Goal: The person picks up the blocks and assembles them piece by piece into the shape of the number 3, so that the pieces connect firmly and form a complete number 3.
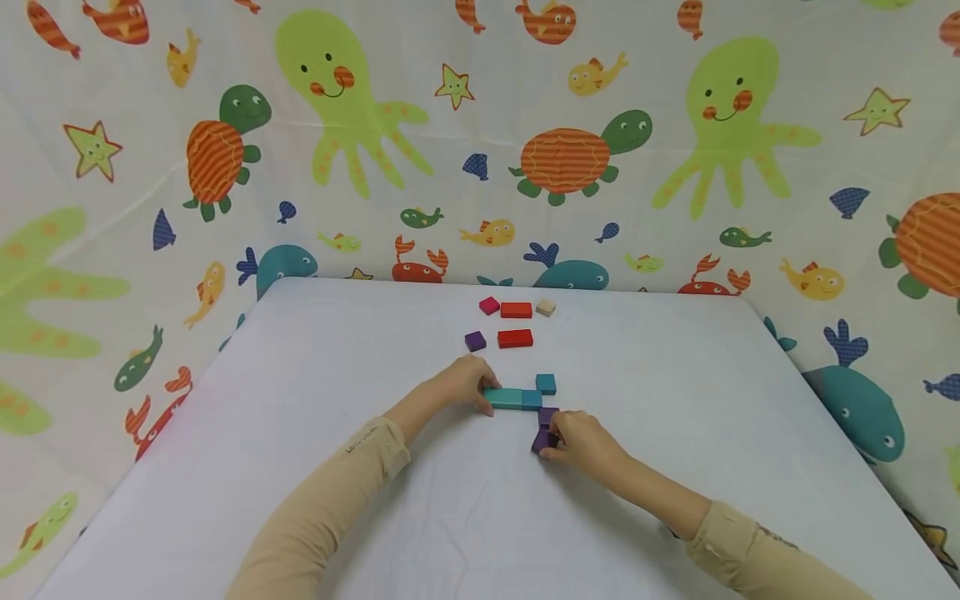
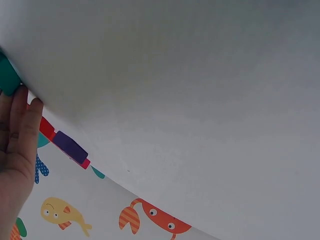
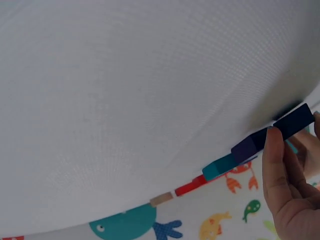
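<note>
A long teal block [image 1: 504,398] lies on the white table, its right end against a blue cube [image 1: 531,400]. My left hand [image 1: 467,383] holds the teal block's left end, thumb on the near side and fingers on the far side. A second blue cube [image 1: 546,383] sits just behind the right end of this row. In front of it is a purple cube [image 1: 549,415]. My right hand [image 1: 588,442] pinches another purple cube [image 1: 543,442], slightly turned, close to the first; in the right wrist view this held cube [image 3: 294,122] looks nearly black.
Farther back lie two red blocks [image 1: 516,310], a crimson cube [image 1: 489,306], a beige cube [image 1: 545,307] and a separate purple cube [image 1: 475,341]. A curtain [image 1: 480,217] printed with sea animals hangs behind and beside the table [image 1: 360,350].
</note>
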Tool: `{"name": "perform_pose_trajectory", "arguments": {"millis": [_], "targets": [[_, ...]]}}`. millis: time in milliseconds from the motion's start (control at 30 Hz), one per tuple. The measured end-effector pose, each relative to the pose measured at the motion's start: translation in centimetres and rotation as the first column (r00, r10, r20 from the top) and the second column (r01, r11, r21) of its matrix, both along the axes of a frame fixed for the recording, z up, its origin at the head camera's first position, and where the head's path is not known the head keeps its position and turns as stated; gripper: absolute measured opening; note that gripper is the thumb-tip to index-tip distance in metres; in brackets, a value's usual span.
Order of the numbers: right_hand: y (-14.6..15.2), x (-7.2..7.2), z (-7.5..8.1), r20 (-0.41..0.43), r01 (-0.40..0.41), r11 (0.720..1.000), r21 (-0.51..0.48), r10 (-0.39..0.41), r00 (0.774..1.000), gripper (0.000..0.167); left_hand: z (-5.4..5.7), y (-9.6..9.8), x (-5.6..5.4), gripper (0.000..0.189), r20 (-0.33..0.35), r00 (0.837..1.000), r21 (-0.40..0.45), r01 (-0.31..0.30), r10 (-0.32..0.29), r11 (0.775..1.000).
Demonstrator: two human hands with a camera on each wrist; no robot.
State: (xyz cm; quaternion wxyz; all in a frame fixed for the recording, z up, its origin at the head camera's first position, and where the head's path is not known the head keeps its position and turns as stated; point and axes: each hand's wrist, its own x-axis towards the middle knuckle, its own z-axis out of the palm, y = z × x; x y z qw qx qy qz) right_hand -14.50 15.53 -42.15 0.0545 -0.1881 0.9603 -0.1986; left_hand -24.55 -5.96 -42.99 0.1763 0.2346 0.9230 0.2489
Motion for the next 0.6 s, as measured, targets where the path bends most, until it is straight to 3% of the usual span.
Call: {"name": "perform_pose_trajectory", "arguments": {"millis": [367, 600], "targets": [[-0.07, -0.03, -0.36, 0.012, 0.021, 1.0, 0.0, -0.021, 1.0, 0.028, -0.16, 0.0, 0.01, 0.039, -0.003, 1.0, 0.0, 0.005, -0.005, 1.0], [0.16, -0.02, -0.36, -0.034, 0.019, 1.0, -0.001, -0.019, 0.999, 0.031, 0.25, 0.06, 0.15, 0.039, -0.003, 1.0, -0.004, -0.002, 0.002, 1.0]]}}
